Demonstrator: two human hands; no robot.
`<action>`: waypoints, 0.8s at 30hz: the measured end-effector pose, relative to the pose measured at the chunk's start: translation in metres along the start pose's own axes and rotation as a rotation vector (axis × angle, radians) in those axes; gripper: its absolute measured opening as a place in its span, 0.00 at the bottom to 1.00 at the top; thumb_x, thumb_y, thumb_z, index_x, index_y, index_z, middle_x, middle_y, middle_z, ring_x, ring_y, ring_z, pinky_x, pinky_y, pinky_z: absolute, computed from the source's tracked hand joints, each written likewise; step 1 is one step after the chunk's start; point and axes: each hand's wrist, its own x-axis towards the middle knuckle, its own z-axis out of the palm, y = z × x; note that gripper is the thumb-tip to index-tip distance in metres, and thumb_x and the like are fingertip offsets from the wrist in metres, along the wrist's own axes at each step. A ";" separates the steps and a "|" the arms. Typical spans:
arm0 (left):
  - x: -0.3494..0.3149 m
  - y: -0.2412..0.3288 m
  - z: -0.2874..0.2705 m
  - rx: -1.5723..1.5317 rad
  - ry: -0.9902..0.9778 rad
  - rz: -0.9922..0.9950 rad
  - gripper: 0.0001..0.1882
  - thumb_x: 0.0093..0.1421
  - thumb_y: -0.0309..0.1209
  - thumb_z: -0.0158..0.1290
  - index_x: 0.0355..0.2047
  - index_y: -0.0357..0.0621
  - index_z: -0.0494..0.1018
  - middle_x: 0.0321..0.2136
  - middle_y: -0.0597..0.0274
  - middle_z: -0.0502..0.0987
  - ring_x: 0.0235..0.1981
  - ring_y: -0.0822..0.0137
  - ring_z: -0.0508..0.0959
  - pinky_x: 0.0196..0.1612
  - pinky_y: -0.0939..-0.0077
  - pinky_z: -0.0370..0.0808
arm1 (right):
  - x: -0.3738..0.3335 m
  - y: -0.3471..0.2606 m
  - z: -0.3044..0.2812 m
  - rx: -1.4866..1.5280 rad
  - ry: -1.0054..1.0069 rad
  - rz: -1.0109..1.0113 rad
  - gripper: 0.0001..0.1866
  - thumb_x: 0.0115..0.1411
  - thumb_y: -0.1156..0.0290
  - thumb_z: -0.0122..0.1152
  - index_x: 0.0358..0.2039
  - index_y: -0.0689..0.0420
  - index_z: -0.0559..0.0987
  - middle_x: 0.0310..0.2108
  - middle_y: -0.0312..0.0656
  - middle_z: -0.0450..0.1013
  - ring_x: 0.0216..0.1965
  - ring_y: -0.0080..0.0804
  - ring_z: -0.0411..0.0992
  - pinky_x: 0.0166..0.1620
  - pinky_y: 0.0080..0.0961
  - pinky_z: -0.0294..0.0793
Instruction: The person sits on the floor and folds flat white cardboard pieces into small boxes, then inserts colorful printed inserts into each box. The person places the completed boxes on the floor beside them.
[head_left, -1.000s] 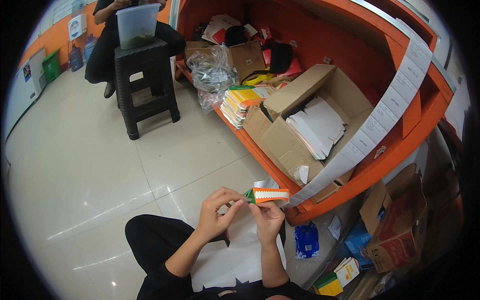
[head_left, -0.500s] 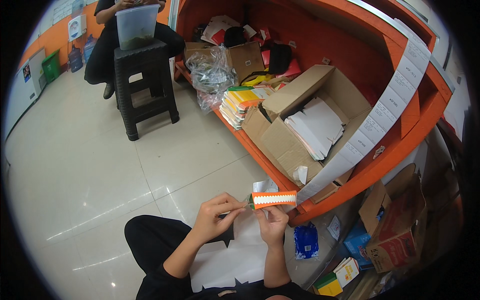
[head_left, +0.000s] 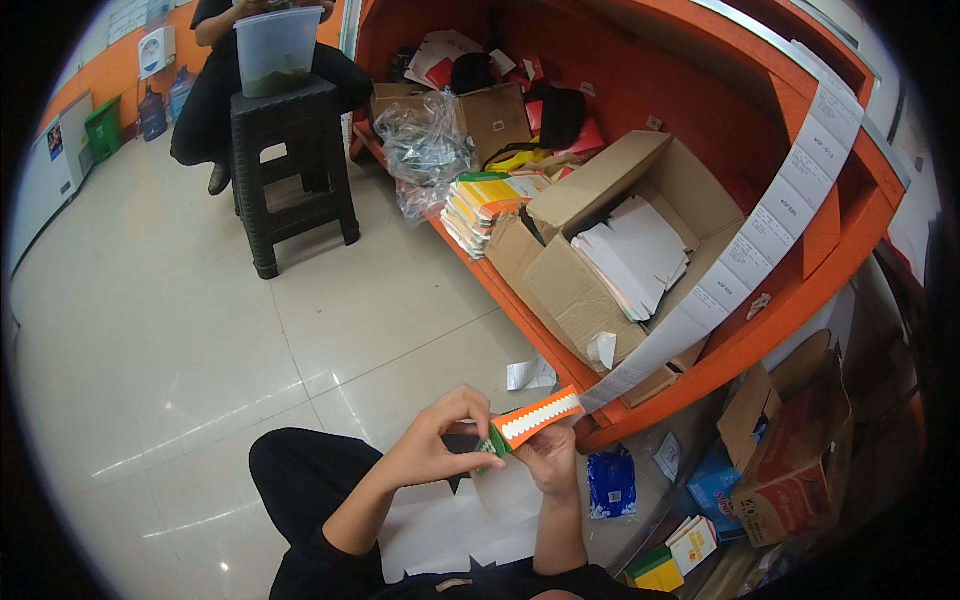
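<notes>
A small narrow box (head_left: 540, 418), orange with a white scalloped stripe and a green end, is held between my hands above my lap. My right hand (head_left: 552, 462) grips it from below and the right side, thumb against its lower edge. At the green end, my left hand (head_left: 440, 440) has its thumb and fingers curved around the box's corner in a wide pinch. Just below, a white flat carton sheet (head_left: 450, 535) with notched edges lies across my lap, partly covered by my forearms.
To the right, an orange shelf (head_left: 480, 290) holds an open cardboard box (head_left: 560, 300) with white flat cartons. A long label strip (head_left: 760, 240) hangs across it. A blue packet (head_left: 611, 482) lies on the floor. Far left, a person sits behind a black stool (head_left: 290, 170) bearing a plastic tub (head_left: 275, 50).
The small box has tilted, its green end now lower and its other end raised. My left hand has shifted from a tight pinch to a wider hold around the green end.
</notes>
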 end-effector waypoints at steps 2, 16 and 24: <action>0.002 -0.004 0.005 -0.131 0.038 0.017 0.27 0.47 0.32 0.69 0.47 0.41 0.72 0.41 0.57 0.73 0.48 0.63 0.73 0.49 0.70 0.72 | 0.001 0.000 0.007 0.039 -0.021 0.051 0.11 0.59 0.83 0.59 0.42 0.64 0.79 0.47 0.46 0.75 0.49 0.30 0.73 0.52 0.30 0.72; 0.009 -0.051 0.001 -0.188 0.139 -0.203 0.20 0.68 0.40 0.48 0.50 0.36 0.75 0.30 0.69 0.78 0.28 0.82 0.71 0.35 0.86 0.70 | -0.005 -0.033 0.040 -0.485 0.150 0.404 0.10 0.65 0.76 0.52 0.44 0.66 0.76 0.45 0.48 0.73 0.47 0.24 0.73 0.46 0.21 0.75; 0.008 -0.039 0.002 -0.079 0.274 -0.202 0.18 0.67 0.39 0.49 0.40 0.32 0.78 0.23 0.72 0.75 0.23 0.83 0.70 0.25 0.86 0.67 | 0.008 -0.004 0.008 -0.354 0.352 -0.085 0.10 0.63 0.74 0.57 0.43 0.62 0.72 0.37 0.37 0.71 0.39 0.22 0.69 0.43 0.18 0.69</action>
